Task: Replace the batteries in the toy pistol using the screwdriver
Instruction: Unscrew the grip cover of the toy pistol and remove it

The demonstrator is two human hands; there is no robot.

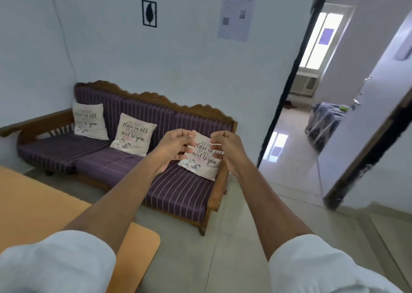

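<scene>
Both my arms are stretched out in front of me at chest height, over the sofa. My left hand (172,147) has its fingers curled inward and nothing shows in it. My right hand (226,146) faces it a short gap away, fingers also curled, with nothing visible in its grasp. The fingertips of the two hands point toward each other without touching. No toy pistol, screwdriver or batteries are in view.
A wooden sofa (142,136) with purple striped cushions and three printed pillows stands against the wall ahead. An orange table (44,212) lies at the lower left. An open doorway (296,118) to a bright room is on the right.
</scene>
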